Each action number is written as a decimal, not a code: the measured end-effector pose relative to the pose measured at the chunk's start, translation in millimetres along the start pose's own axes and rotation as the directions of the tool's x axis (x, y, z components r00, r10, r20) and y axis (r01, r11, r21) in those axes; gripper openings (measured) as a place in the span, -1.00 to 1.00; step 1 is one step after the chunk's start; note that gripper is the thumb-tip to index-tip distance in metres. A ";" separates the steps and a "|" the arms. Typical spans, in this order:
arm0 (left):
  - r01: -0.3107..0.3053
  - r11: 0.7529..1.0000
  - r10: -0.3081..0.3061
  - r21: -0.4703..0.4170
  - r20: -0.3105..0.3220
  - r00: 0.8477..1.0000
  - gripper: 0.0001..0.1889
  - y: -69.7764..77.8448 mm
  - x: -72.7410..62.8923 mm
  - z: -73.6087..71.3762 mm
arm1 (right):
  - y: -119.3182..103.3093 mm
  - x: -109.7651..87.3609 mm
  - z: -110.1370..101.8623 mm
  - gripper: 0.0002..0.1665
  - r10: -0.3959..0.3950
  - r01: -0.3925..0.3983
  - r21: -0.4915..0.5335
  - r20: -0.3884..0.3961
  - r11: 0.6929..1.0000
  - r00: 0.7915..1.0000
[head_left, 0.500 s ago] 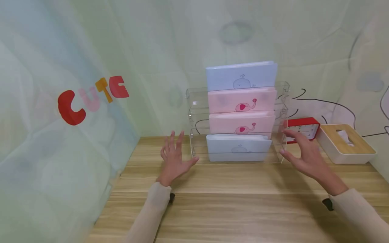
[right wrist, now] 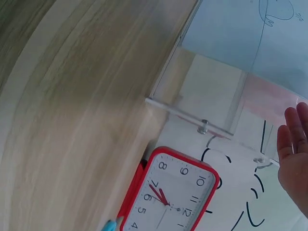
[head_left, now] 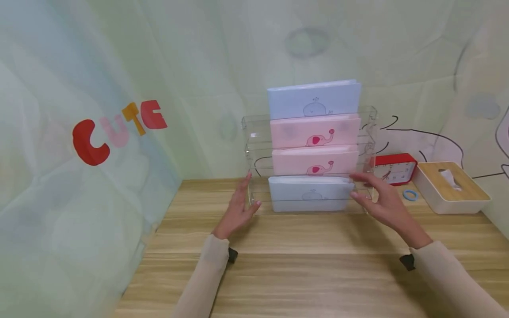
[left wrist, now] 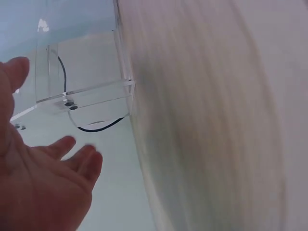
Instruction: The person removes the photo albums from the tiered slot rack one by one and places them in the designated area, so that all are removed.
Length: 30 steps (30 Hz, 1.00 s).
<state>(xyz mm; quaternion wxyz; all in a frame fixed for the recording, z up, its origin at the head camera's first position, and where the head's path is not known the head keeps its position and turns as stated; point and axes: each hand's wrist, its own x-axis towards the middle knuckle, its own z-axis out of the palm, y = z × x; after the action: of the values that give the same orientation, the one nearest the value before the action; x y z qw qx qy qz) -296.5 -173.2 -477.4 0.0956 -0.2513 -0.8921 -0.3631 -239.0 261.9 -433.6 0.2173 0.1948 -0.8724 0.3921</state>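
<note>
A clear tiered rack (head_left: 260, 178) stands against the back wall, holding booklet-like folders upright on its tiers. At the top is a blue whale folder (head_left: 290, 102); pink elephant folders (head_left: 292, 134) fill the middle tiers, and a pale blue whale folder (head_left: 290, 194) sits lowest. My left hand (head_left: 235, 215) is at the rack's left end, fingers extended and thumb apart. My right hand (head_left: 385, 210) overlaps its lower right end, thumb and index finger spread near the pale folder's edge. In the right wrist view, extended fingers (right wrist: 301, 125) show beside the clear end panel.
Right of the rack, a red alarm clock (head_left: 397, 170) stands near the wall. A small blue ring (head_left: 410, 195) lies between it and a white tissue box (head_left: 453, 198) with a wooden lid. Letters spelling CUTE (head_left: 90, 143) decorate the left wall.
My left hand has moved right to the rack's side, its fingers closer together. My right hand has moved left, off the clock and over the rack's end, uncovering the blue ring.
</note>
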 end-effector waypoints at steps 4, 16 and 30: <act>0.059 0.993 -0.054 -0.100 0.054 0.997 -0.02 -2.5 1.1 2.0 | 0.8 2.6 5.9 -0.41 0.062 -0.063 0.054 0.026 0.997 0.998; 0.065 0.981 -0.056 -0.183 0.051 0.997 -0.07 -9.8 0.4 6.2 | 2.7 12.2 19.0 -0.52 0.102 -0.114 0.166 0.084 0.979 0.991; 0.103 0.971 -0.100 -0.217 0.028 0.995 -0.15 -11.3 0.4 8.8 | 3.4 22.7 38.5 -0.47 0.231 -0.259 0.306 0.125 0.916 0.965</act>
<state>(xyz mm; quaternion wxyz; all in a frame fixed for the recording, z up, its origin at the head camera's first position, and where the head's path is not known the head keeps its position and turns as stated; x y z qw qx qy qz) -302.5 -173.8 -490.4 0.0411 -0.2175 -0.8592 -0.4612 -268.2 230.5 -446.6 0.0940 0.1334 -0.8234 0.5434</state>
